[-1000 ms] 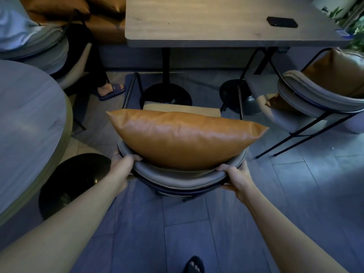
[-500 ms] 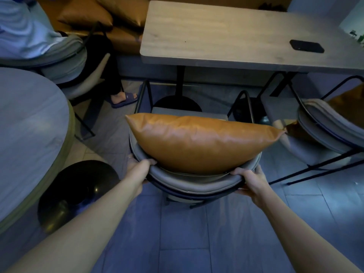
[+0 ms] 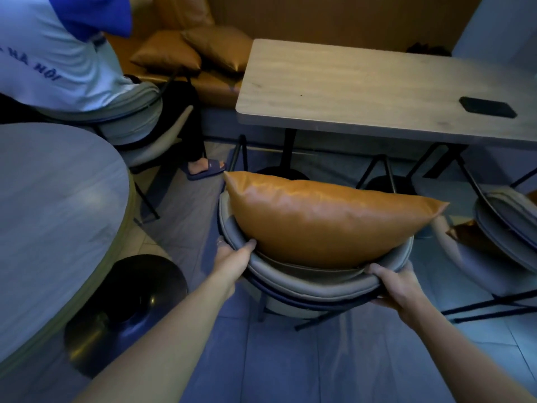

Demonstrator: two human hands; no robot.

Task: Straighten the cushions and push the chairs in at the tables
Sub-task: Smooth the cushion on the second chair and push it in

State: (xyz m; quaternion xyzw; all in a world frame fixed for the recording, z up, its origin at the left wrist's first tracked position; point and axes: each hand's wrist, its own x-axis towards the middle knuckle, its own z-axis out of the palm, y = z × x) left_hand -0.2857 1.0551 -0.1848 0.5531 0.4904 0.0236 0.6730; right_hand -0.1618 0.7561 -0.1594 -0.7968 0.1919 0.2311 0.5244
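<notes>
At the chair back, nearest the camera:
Left hand (image 3: pixel 232 258): grip wrapped on the left curve of the grey padded backrest (image 3: pixel 313 282), thumb over the top edge.
Right hand (image 3: pixel 398 289): grip clamped on the right end of the same backrest, fingers underneath – both hands hold the chair and nothing else.
Cushion (image 3: pixel 325 219): tan leather, upright on the seat and leaning against the backrest, its right corner overhanging the chair's side. A jerky shove could tip it forward or off that side.
Chair position: seat in front of the rectangular wooden surface (image 3: pixel 363 85), not yet under it as far as I can judge.
Pedestal base (image 3: pixel 283 174): straight ahead beneath the surface; the chair's front legs could jam against it if pushed straight in.
Neighbouring chair (image 3: pixel 505 228): close on the right – a skewed push risks the frames clashing.
Phone (image 3: pixel 488 107): lies on the surface near its front edge; a hard knock could jolt it.
Seated person's sandalled foot (image 3: pixel 206 167): far left, near the chair's path.
</notes>
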